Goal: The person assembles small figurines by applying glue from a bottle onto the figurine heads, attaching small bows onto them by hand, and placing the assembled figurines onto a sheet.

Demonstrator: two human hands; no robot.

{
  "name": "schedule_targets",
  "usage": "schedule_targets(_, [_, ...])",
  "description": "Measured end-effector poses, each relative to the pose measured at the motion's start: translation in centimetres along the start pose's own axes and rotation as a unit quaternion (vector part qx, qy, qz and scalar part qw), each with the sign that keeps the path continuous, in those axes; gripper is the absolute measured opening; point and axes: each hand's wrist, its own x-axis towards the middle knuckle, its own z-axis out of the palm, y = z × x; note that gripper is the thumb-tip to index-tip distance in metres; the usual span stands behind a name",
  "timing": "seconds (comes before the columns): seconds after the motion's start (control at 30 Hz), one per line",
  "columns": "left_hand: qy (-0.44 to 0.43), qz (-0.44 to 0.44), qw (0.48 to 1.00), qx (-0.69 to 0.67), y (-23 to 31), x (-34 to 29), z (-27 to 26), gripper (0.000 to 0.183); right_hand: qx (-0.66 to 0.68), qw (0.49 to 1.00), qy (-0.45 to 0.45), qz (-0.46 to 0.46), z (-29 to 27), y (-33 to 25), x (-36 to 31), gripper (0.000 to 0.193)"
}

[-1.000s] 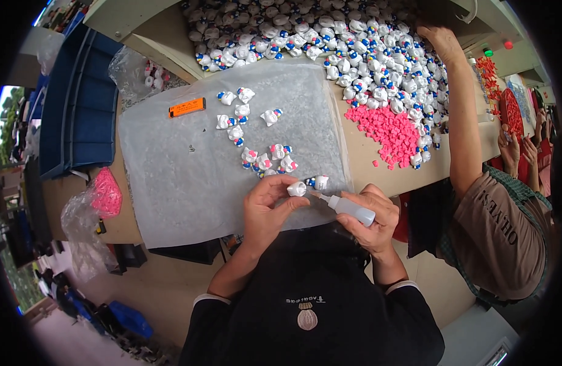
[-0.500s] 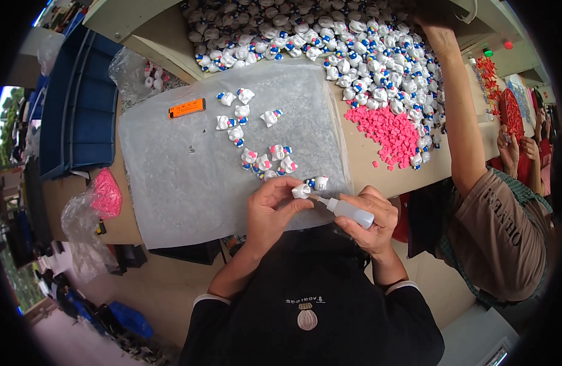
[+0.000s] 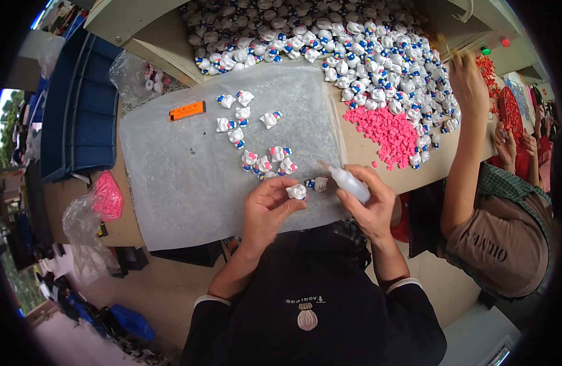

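Between thumb and fingers, my left hand (image 3: 268,204) pinches a small white figurine (image 3: 297,192) just above the grey sheet (image 3: 171,177). My right hand (image 3: 372,198) grips a translucent squeeze bottle (image 3: 350,185), its thin tip angled up and left, apart from the figurine. Another figurine (image 3: 319,183) lies on the sheet between the two hands. Farther up the sheet are several white-and-blue figurines (image 3: 242,113), and a cluster nearer my left hand carries pink pieces (image 3: 263,163).
A large heap of figurines (image 3: 378,61) spreads from the shelf over the table, beside a pile of pink pieces (image 3: 391,134). An orange box (image 3: 187,111) lies on the sheet. Blue bins (image 3: 79,116) stand left. A co-worker's arm (image 3: 467,134) reaches in at right.
The squeeze bottle's tip has drawn away from the figurine and now points more upward. My left hand has shifted slightly left with the figurine. The co-worker's hand has pulled back from the heap.
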Motion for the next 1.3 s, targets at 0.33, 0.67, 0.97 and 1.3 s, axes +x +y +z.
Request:
schedule_targets(0.33, [-0.012,-0.022,0.999,-0.04,0.1,-0.3,-0.2,0.029,-0.047,0.999,-0.005,-0.002,2.6,1.5,3.6,0.037])
schedule_targets(0.67, [0.074,0.037,0.99,-0.114,1.8,-2.5,-5.0,0.03,-0.041,0.986,0.005,-0.162,4.8,-3.8,1.3,0.015])
schedule_targets(0.97, [0.149,0.108,0.975,-0.128,2.3,-5.6,-8.6,0.031,-0.115,0.963,-0.192,-0.149,10.3,-6.5,2.3,0.013])
schedule_targets(1.3, [0.131,0.117,0.979,-0.1,2.7,-4.9,-8.2,0.027,-0.109,0.97,-0.166,-0.138,8.9,-5.5,1.7,0.008])
